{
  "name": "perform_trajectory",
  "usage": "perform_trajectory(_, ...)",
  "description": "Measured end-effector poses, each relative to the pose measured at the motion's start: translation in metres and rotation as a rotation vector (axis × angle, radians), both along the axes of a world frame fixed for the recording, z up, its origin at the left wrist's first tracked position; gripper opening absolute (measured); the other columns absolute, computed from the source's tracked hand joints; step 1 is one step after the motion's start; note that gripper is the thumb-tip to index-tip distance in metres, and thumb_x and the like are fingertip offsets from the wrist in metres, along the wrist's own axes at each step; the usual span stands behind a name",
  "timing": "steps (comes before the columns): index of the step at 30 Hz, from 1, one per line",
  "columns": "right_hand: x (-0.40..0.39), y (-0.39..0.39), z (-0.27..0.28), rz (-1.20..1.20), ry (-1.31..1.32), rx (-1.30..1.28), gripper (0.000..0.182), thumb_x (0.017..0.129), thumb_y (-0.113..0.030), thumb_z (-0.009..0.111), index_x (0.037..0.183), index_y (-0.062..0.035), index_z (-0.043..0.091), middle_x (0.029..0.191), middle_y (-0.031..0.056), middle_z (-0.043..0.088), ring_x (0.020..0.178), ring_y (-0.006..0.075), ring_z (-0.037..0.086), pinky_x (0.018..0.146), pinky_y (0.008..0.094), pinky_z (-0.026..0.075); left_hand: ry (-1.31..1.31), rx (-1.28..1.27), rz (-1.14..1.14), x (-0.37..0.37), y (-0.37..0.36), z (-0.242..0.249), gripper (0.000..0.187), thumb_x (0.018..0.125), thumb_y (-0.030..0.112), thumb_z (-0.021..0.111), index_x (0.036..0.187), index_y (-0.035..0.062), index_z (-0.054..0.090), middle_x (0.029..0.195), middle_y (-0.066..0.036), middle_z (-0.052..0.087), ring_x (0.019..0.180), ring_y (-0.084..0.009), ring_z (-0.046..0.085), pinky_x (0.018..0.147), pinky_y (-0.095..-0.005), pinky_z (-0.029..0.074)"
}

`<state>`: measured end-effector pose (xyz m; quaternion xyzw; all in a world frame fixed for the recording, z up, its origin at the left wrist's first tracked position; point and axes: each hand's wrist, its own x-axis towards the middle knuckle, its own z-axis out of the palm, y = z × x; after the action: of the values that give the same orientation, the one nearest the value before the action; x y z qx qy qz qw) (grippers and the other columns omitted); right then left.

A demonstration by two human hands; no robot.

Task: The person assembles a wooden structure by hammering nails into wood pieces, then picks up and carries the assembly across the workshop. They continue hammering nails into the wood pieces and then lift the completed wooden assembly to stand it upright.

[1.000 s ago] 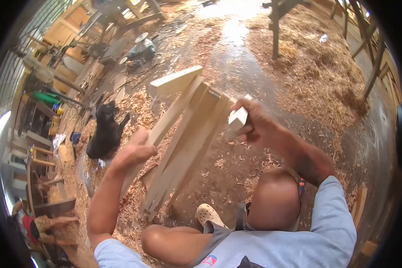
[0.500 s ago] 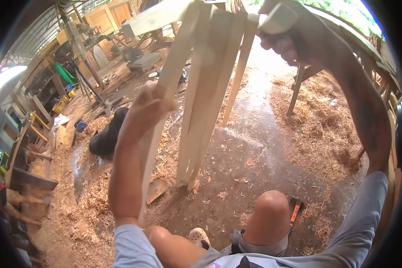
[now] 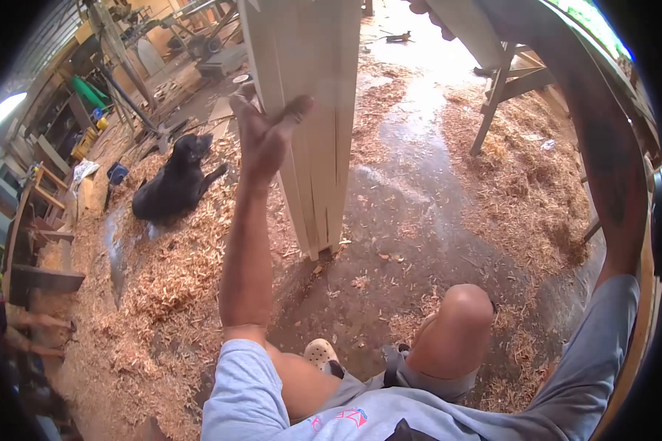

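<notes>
Several long pale wooden boards [image 3: 324, 140] stand upright in a close bundle before me, their lower ends on the floor. My left hand [image 3: 265, 140] grips the bundle's left edge, with the thumb across the broad face and the fingers at the side. At the top right, my right hand [image 3: 438, 16] is partly cut off by the frame. Its fingers curl around a pale piece of wood [image 3: 471, 33], whose upper part is out of view.
A black dog [image 3: 173, 180] lies on wood shavings [image 3: 154, 294] to the left. A wooden trestle [image 3: 496, 99] stands at the right. Another person's arm [image 3: 37, 321] shows at the far left, and clutter lines the back.
The fanned-out boards have come together into one bundle. My left hand has moved up and right onto its edge. The orange-handled hammer beside my knee is now hidden.
</notes>
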<state>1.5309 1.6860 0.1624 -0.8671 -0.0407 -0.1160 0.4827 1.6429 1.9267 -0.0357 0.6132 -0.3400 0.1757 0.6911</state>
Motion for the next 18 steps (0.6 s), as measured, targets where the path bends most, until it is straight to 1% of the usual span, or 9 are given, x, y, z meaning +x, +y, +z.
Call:
perform_trajectory(1, 0.009, 0.0, -0.002, 0.075, -0.072, -0.141, 0.022, 0.082, -0.019, 0.06, 0.087, 0.0022, 0.063, 0.08, 0.0083, 0.061, 0.071, 0.0247, 0.067, 0.056, 0.0335, 0.053, 0.002, 0.015, 0.016, -0.001, 0.012, 0.006, 0.039, 0.078, 0.024, 0.081, 0.101, -0.0024, 0.064, 0.102, -0.008, 0.062, 0.089, -0.016, 0.061, 0.077, -0.0299, 0.049)
perform_trajectory(3, 0.03, -0.001, -0.007, 0.225, -0.229, -0.419, 0.023, 0.084, -0.021, 0.062, 0.086, 0.0017, 0.063, 0.079, 0.0082, 0.061, 0.069, 0.0229, 0.066, 0.056, 0.0343, 0.052, -0.001, 0.2, -0.13, 0.001, 0.037, 0.017, 0.038, 0.078, 0.018, 0.08, 0.103, -0.0036, 0.062, 0.097, -0.012, 0.067, 0.086, -0.0196, 0.065, 0.075, -0.0306, 0.054)
perform_trajectory(4, 0.039, -0.001, -0.007, 0.292, -0.319, -0.562, 0.023, 0.085, -0.021, 0.062, 0.086, 0.0015, 0.063, 0.078, 0.0082, 0.061, 0.068, 0.022, 0.065, 0.056, 0.0347, 0.052, -0.012, 0.233, -0.056, 0.012, 0.046, 0.012, 0.04, 0.075, 0.011, 0.079, 0.107, -0.0036, 0.06, 0.096, -0.012, 0.067, 0.087, -0.0187, 0.067, 0.076, -0.0295, 0.057)
perform_trajectory(5, 0.048, 0.003, -0.007, 0.297, -0.332, -0.551, 0.023, 0.085, -0.021, 0.062, 0.086, 0.0015, 0.063, 0.078, 0.0082, 0.061, 0.068, 0.022, 0.065, 0.056, 0.0347, 0.052, -0.02, 0.244, -0.045, 0.011, 0.052, 0.012, 0.04, 0.075, 0.011, 0.079, 0.107, -0.0036, 0.06, 0.096, -0.012, 0.067, 0.087, -0.0187, 0.067, 0.076, -0.0295, 0.057)
perform_trajectory(7, 0.064, 0.016, -0.003, 0.491, -0.014, 0.116, 0.023, 0.09, -0.023, 0.062, 0.086, -0.0004, 0.064, 0.074, 0.0071, 0.061, 0.061, 0.0172, 0.061, 0.051, 0.0315, 0.048, 0.132, 0.135, -0.111, 0.01, 0.061, 0.016, 0.04, 0.075, 0.006, 0.076, 0.11, -0.0031, 0.059, 0.096, -0.012, 0.067, 0.091, -0.0202, 0.067, 0.082, -0.0325, 0.058)
perform_trajectory(11, 0.066, 0.029, 0.018, 0.506, -0.028, 0.049, 0.021, 0.093, -0.021, 0.058, 0.084, -0.0021, 0.064, 0.07, 0.0053, 0.06, 0.057, 0.0143, 0.057, 0.049, 0.0295, 0.046, 0.214, 0.099, -0.12, 0.03, 0.072, 0.005, 0.046, 0.074, 0.002, 0.075, 0.115, -0.003, 0.056, 0.102, -0.013, 0.067, 0.093, -0.0215, 0.068, 0.082, -0.0344, 0.059)
perform_trajectory(13, 0.061, 0.025, 0.028, 0.458, -0.105, -0.353, 0.021, 0.095, -0.02, 0.055, 0.087, -0.0026, 0.064, 0.07, 0.004, 0.06, 0.057, 0.0138, 0.058, 0.048, 0.0277, 0.046, 0.19, 0.067, -0.142, 0.03, 0.067, 0.005, 0.053, 0.072, 0.0, 0.075, 0.119, -0.0036, 0.052, 0.106, -0.015, 0.066, 0.095, -0.0232, 0.068, 0.083, -0.0357, 0.06)
perform_trajectory(14, 0.058, 0.028, 0.032, 0.344, 0.033, -0.108, 0.021, 0.095, -0.019, 0.053, 0.094, -0.0009, 0.065, 0.075, 0.0063, 0.064, 0.059, 0.0139, 0.06, 0.049, 0.0272, 0.047, 0.231, 0.036, -0.187, 0.028, 0.066, 0.007, 0.056, 0.07, 0.0, 0.076, 0.12, -0.004, 0.05, 0.108, -0.015, 0.065, 0.096, -0.0225, 0.067, 0.084, -0.0356, 0.059)
perform_trajectory(18, 0.035, 0.025, 0.045, 0.297, 0.01, -0.194, 0.026, 0.097, -0.02, 0.051, 0.103, 0.0, 0.065, 0.083, 0.0088, 0.068, 0.063, 0.0129, 0.063, 0.049, 0.0268, 0.048, 0.193, 0.057, -0.195, 0.022, 0.062, 0.01, 0.056, 0.069, 0.001, 0.076, 0.119, -0.004, 0.051, 0.107, -0.014, 0.064, 0.098, -0.0219, 0.065, 0.084, -0.0359, 0.059)
